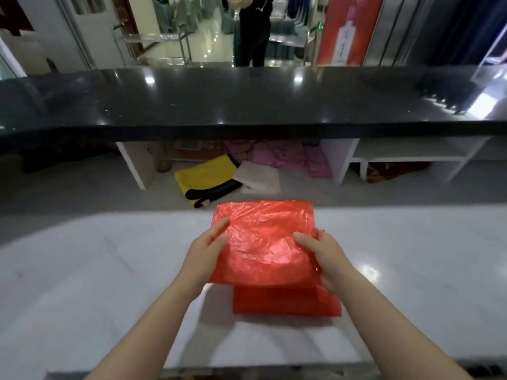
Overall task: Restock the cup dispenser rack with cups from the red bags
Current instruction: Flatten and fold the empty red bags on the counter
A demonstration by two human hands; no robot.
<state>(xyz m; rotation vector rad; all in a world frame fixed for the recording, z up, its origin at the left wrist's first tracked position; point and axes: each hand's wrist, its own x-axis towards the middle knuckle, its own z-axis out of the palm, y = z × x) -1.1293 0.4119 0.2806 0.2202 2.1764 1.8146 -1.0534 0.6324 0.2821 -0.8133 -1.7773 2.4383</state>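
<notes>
**Both hands on the red bag**

The left hand [204, 252] and right hand [325, 255] each have a grip clamped on opposite edges of a flattened red bag [263, 242], held between them above the white desk [109, 270]. A second red bag [285, 300] lies just beneath.

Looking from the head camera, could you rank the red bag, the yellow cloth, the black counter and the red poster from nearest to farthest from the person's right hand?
1. Red bag: held in the right hand.
2. Yellow cloth: on the floor ahead, to the left.
3. Black counter: across the view, beyond the cloth.
4. Red poster: standing behind the counter, upper right.
</notes>
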